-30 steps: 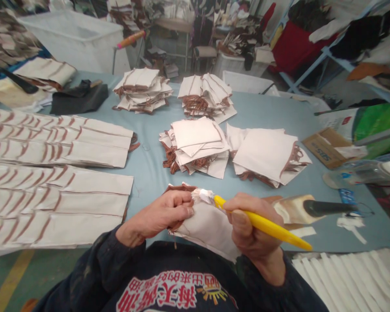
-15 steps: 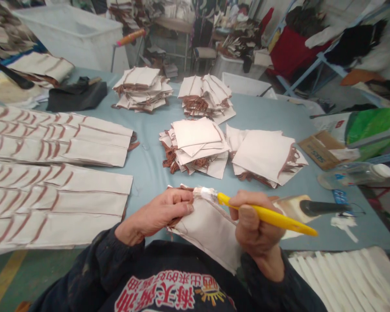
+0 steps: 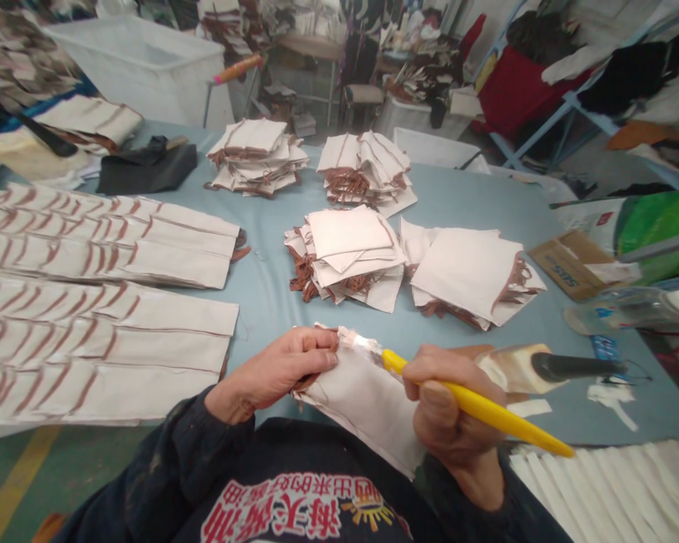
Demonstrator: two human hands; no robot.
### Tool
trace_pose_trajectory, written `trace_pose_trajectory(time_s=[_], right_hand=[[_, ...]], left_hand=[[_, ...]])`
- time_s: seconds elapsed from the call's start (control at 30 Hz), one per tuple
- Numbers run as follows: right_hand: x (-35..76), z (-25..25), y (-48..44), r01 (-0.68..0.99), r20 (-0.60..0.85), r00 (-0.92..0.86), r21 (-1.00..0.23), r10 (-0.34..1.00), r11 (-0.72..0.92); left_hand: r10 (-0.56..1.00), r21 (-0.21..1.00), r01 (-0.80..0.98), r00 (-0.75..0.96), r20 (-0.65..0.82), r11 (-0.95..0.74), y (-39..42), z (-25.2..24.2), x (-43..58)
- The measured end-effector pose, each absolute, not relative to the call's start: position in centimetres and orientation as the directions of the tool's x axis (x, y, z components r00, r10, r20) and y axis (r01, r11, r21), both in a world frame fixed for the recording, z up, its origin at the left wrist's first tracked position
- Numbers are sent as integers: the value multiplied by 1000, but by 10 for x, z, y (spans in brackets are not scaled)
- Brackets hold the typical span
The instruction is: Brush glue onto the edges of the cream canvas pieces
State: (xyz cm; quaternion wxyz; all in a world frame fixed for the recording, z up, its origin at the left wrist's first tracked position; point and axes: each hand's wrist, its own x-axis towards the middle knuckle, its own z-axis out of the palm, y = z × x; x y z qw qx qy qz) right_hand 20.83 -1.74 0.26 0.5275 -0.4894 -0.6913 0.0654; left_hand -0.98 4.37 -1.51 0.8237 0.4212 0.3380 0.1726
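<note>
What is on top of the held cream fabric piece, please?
On the fabric piece, the yellow brush has its bristles at the far edge, and the left hand grips the left end; what its fingers cover cannot be seen.

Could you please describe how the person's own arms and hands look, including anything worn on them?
The left grip and right grip are bare hands, with no gloves and no cables showing. Long, dark sleeves, navy to near-black, cover the arms down to about the wrists; the left one shows what look like faint smudges.

Blue table [image 3: 268,290] beneath stacked cream pieces [image 3: 351,232]
</note>
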Motion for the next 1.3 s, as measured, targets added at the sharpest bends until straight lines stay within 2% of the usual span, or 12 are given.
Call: trace_pose_trajectory(time_s=[0.1,0.23,0.4,0.47,0.53,0.67,0.8,0.9,1.07,1.2,1.3], right_hand=[[206,-1,-13,590,707,47,-589,705,551],[204,-13,-5,646,685,198,-629,701,432],[193,-29,-4,763,657,109,-537,746,361],[194,-28,-4,779,665,142,-532,733,332],[199,-20,-3,780,653,220,-563,724,271],[214,2,-4,735,586,343,-654,734,179],[218,9,-2,704,531,379,-697,758,136],[217,0,5,674,477,400,-732,782,102],[223,-12,7,650,466,434,-754,771,91],[217,2,-23,499,442,524,-852,728,158],[204,13,-53,477,480,438,-841,760,255]], left_hand=[[583,820,6,701,-411,572,43,-13,-10],[603,837,0,693,-395,547,43,-10,-13],[602,829,-39,707,-371,557,45,-5,-11],[603,839,-39,713,-357,543,49,-3,-12],[640,886,-31,703,-309,462,53,0,-19],[710,984,75,683,-169,162,59,-1,-38],[695,982,189,706,-136,-1,53,-8,-45],[665,970,198,745,-54,-142,45,-12,-40],[627,950,175,778,27,-257,36,-8,-35],[644,917,224,764,45,-330,28,-6,-38],[673,909,266,739,21,-321,20,-7,-39]])
